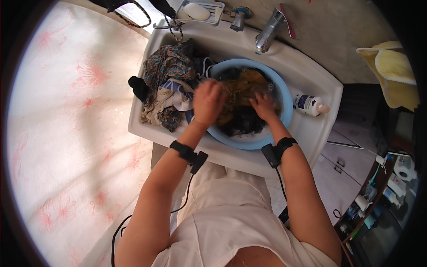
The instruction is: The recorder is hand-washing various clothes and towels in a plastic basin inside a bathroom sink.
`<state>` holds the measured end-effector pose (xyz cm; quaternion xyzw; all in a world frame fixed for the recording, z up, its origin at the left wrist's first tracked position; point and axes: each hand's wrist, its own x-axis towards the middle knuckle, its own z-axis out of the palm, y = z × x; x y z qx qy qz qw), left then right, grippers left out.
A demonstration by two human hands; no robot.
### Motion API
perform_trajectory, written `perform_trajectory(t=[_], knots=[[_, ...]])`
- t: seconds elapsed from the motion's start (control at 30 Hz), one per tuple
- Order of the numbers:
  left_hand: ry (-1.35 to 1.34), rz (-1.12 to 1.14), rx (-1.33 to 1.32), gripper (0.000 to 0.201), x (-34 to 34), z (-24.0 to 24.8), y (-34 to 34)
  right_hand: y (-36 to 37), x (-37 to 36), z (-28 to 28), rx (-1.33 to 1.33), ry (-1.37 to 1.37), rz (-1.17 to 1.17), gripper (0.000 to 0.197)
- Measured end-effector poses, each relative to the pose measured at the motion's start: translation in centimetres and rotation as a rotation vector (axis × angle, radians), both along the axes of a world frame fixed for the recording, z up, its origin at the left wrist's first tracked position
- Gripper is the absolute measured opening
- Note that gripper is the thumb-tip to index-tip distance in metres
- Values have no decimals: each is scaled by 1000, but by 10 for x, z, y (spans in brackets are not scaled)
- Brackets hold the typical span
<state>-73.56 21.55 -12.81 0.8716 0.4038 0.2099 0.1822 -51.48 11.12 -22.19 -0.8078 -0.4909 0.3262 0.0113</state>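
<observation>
A yellow towel (pixel 391 66) hangs right of the chrome faucet (pixel 269 32).

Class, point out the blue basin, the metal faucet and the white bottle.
Blue basin (pixel 287 101), head view: on the right side of its rim.
Metal faucet (pixel 269 33), head view: on its spout.
White bottle (pixel 307 103), head view: on its side.

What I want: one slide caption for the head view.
Left hand and right hand at a blue basin of mustard and black cloth, beside piled laundry in a white sink.
</observation>
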Motion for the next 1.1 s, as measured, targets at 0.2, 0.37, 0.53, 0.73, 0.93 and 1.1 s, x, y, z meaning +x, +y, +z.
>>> perform_trajectory(t=[0.2, 0.37, 0.53, 0.73, 0.93, 1.1], knots=[[441, 548, 133, 111, -53, 35, 47, -2, -13, 18, -48, -53, -68, 52], [462, 652, -100, 113, -77, 9, 58, -12, -26, 29, -37, -39, -124, 52], [305, 676, -152, 100, -87, -8, 79, -22, -30, 46, -64, -47, -149, 55], [-615, 633, -531, 69, -168, -30, 111, -21, -47, 48, 31, 13, -174, 55], [-1110, 6, -1019, 54, -130, 61, 94, -27, -31, 34, 453, 9, -261, 46], [-913, -115, -988, 55, -94, 92, 75, -10, -16, 62, 279, 898, -640, 50]])
